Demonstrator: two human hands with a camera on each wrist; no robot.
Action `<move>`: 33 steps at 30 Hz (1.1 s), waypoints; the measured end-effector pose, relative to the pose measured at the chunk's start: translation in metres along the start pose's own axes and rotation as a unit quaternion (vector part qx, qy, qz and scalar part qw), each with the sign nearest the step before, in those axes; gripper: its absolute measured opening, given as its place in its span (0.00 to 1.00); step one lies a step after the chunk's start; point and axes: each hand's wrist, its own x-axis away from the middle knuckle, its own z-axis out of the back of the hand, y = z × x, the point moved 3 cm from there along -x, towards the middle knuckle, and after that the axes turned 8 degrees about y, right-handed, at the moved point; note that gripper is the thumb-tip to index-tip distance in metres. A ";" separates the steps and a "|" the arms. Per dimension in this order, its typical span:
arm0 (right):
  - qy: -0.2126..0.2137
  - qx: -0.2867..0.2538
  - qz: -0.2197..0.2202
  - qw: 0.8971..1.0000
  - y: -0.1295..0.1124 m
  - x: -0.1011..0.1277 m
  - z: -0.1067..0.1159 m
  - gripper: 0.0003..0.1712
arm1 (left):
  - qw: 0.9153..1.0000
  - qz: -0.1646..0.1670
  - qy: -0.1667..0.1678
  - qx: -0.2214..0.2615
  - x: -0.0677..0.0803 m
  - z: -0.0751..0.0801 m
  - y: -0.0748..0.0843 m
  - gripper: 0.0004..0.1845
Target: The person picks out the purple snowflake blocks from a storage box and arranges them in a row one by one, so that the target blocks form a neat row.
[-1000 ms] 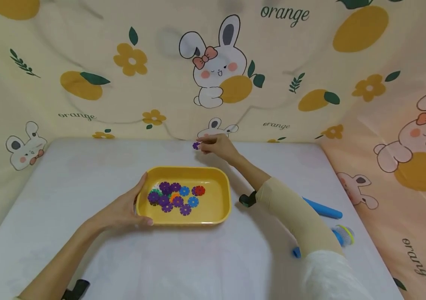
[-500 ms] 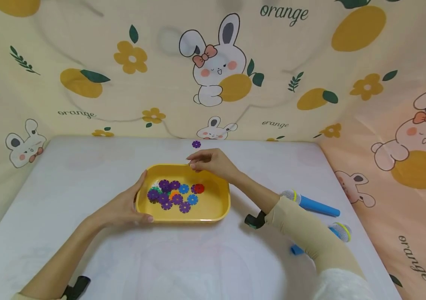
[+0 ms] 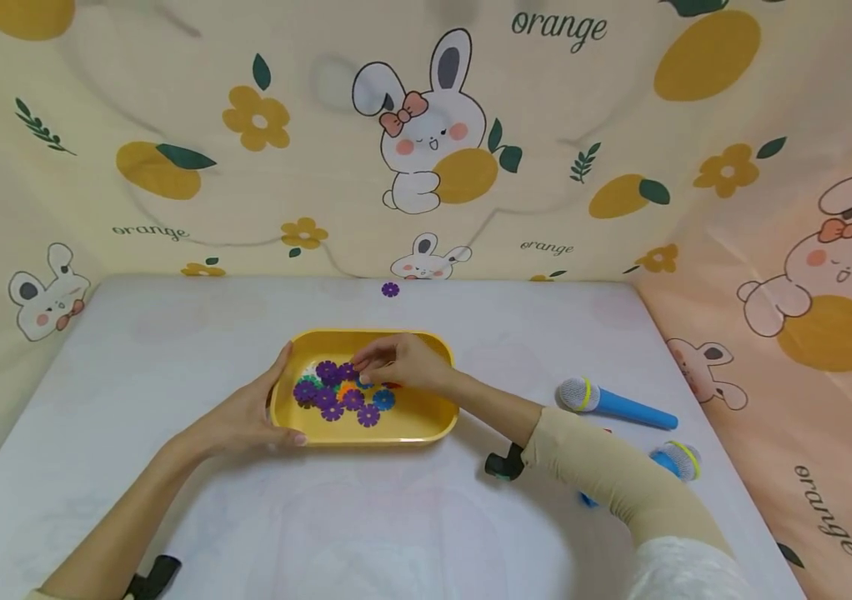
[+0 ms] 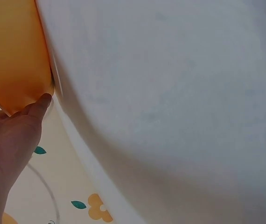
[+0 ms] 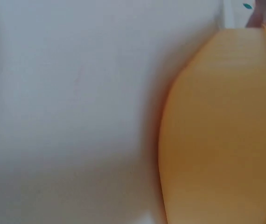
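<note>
Cream fabric backdrop (image 3: 553,92) printed with bunnies, oranges, yellow flowers and the word "orange" hangs behind and down both sides, with a few soft creases; in front of it, a white-covered table (image 3: 366,517). Near mid-table sits a shallow yellow rounded-rectangular tray (image 3: 429,429) with a glossy finish. Left hand (image 3: 252,410) grips its left end, thumb along the near corner, other fingers at the left side; the left wrist view also has the digits against the tray's outer wall. Inside the tray, left of centre, a loose pile of flat notched flower-shaped discs: mostly purple discs (image 3: 368,415), some overlapping, plus blue discs (image 3: 384,401), an orange disc (image 3: 347,391), green discs (image 3: 311,382) peeking out at the pile's left, and a bit of red under the right hand. Right hand (image 3: 407,364) reaches in over the tray from the right, fingers bent, tips just at the pile; can't tell whether it pinches a disc or nothing. Right wrist view gives mainly the tray's side and white cover, no help on the grip. One single purple disc (image 3: 390,290) lies apart at the table's far edge, beyond the tray. Off to the right, a blue toy-like microphone (image 3: 636,409) with grey head and yellow ring; nearer, a second blue microphone (image 3: 684,461), partly hidden by the beige sleeve (image 3: 606,467).
</note>
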 end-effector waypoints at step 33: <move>-0.028 0.227 0.036 0.973 0.005 -0.004 -0.031 0.09 | 0.999 0.003 -0.006 0.031 0.002 -0.002 0.000 0.70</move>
